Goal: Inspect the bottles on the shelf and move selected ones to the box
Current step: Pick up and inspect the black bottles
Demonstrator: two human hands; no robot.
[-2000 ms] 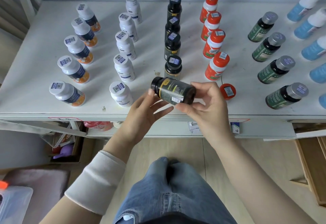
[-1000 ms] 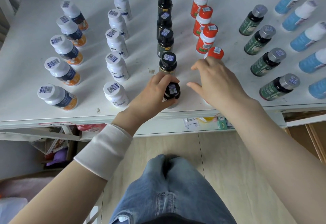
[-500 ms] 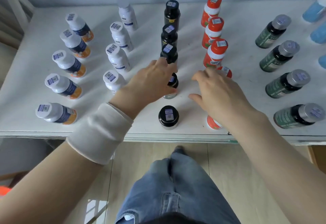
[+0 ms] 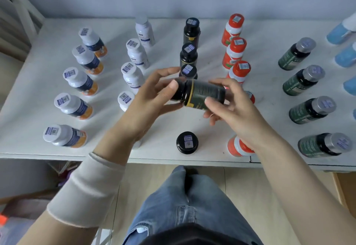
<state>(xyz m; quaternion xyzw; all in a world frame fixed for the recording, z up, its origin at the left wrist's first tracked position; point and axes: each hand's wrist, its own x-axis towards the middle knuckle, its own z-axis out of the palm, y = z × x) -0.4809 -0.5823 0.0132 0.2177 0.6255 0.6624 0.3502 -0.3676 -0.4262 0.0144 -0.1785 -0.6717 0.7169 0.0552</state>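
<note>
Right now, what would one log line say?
left hand + right hand: hold black bottle sideways | above shelf | inspecting

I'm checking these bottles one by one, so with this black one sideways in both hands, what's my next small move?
Probably roll the black bottle a little between your left hand and right hand. It lies sideways above the shelf, cap toward the left, with only one side of its label facing up, so the rest is unread.
</note>
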